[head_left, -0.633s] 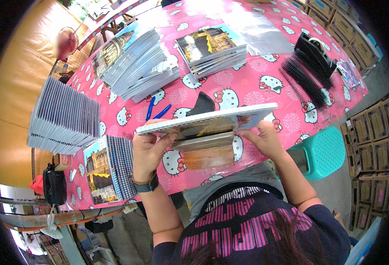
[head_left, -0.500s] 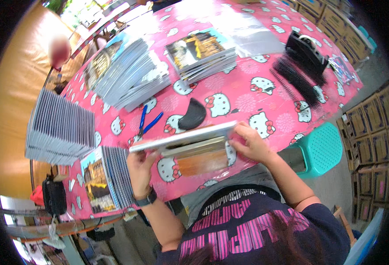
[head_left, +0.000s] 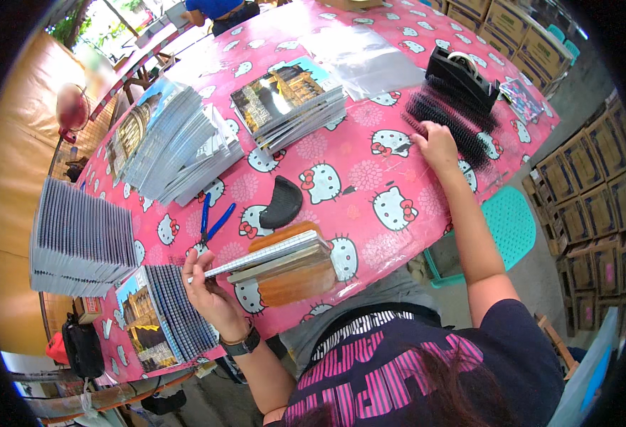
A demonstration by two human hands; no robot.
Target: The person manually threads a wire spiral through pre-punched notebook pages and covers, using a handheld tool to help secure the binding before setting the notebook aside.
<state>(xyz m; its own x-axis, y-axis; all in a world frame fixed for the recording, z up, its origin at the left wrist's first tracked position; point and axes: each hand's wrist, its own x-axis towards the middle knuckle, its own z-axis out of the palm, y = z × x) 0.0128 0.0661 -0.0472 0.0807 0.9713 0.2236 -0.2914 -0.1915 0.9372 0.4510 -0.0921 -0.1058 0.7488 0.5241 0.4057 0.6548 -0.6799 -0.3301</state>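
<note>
My left hand (head_left: 210, 295) grips the left end of a thin pad of punched white sheets (head_left: 274, 254). The pad rests on its edge against a wooden block (head_left: 281, 263), which sits on an orange-brown wooden board (head_left: 309, 281). At the far right, my right hand (head_left: 437, 146) pinches the near end of a black plastic spiral coil (head_left: 414, 125), beside a heap of similar black coils (head_left: 444, 124). Just beyond the board lie a dark curved pad (head_left: 281, 203) and blue-handled pliers (head_left: 215, 222).
Spiral-bound notebooks stand in stacks at left (head_left: 82, 238) and near left (head_left: 185, 313). More booklets pile up at the back (head_left: 288, 103) and back left (head_left: 174, 146). Clear plastic sleeves (head_left: 363, 60) and a black tape dispenser (head_left: 462, 78) lie farther off. A green stool (head_left: 508, 228) stands right.
My right hand has left the pad and reached across to the black coils. The pad has come down onto the block, its left end still in my left hand.
</note>
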